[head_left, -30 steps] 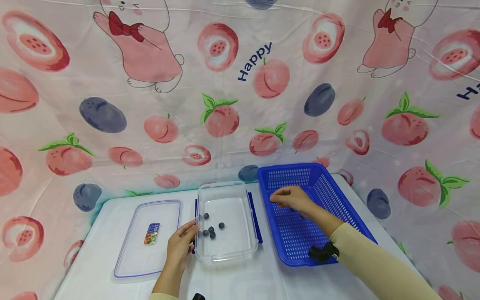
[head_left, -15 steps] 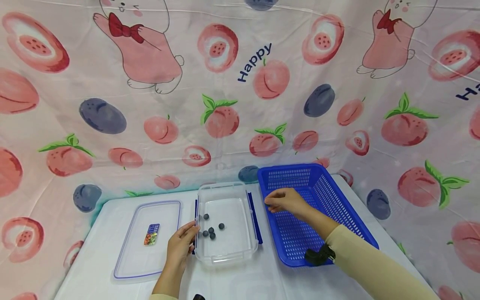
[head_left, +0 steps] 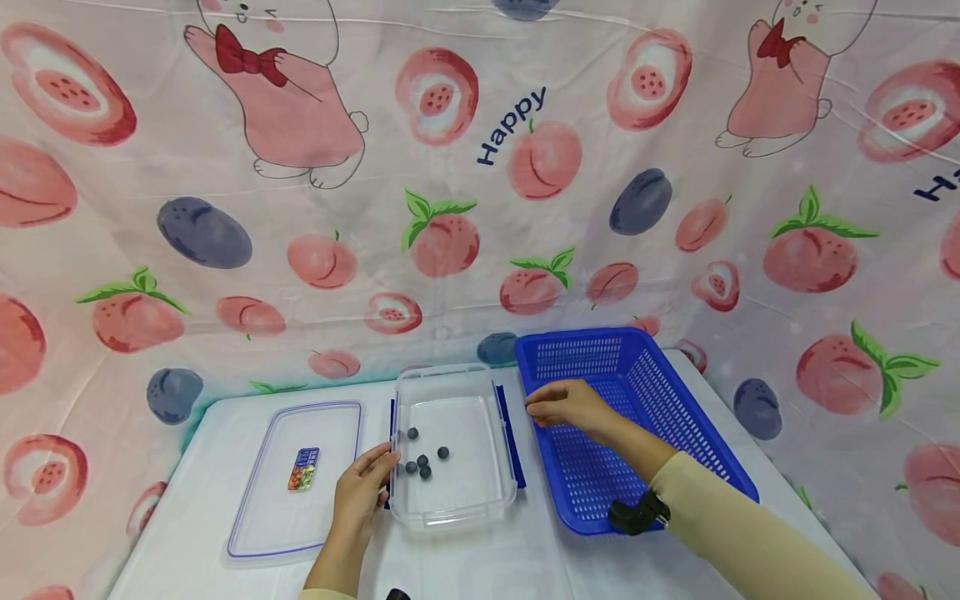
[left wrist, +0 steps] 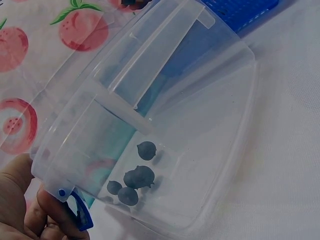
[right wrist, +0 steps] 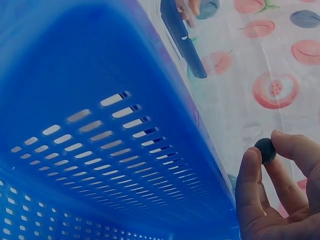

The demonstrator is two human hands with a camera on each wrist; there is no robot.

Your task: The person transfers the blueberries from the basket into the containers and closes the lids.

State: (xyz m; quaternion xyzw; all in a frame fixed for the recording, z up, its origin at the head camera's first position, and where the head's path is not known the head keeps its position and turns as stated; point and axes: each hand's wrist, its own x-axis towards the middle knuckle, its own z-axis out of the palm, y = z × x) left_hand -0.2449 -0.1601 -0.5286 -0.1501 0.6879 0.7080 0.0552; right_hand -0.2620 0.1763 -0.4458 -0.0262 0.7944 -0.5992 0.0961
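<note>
Landmark: clear container (head_left: 468, 425), with blue latch flaps (head_left: 511, 437) folded out at both sides.

With left hand (head_left: 360, 483): grips left wall of container, thumb at rim, fingers curled by the latch.

With right hand (head_left: 573, 406): pinches one dark berry (right wrist: 265, 151) between thumb and fingertip, to right of container, at the basket rim nearest to it.

Inside container, towards left wall: five loose dark berries (head_left: 423, 460).

Beside container, to right: perforated blue basket (head_left: 576, 357); contents impossible to confirm behind right hand and forearm.

In the way, between right hand and container interior: container's right wall and right latch flap.

To left of container: detached clear lid (head_left: 258, 508) with blue sealing line, flat on white tablecloth (head_left: 180, 517).

Behind container: cloth backdrop (head_left: 352, 325) printed with peaches, dark blue fruits and rabbits.

Legible: "Happy" on backdrop, above container; cut-off "Ha" far to right. On lid: small colourful label (head_left: 303, 468), too small to read.
</note>
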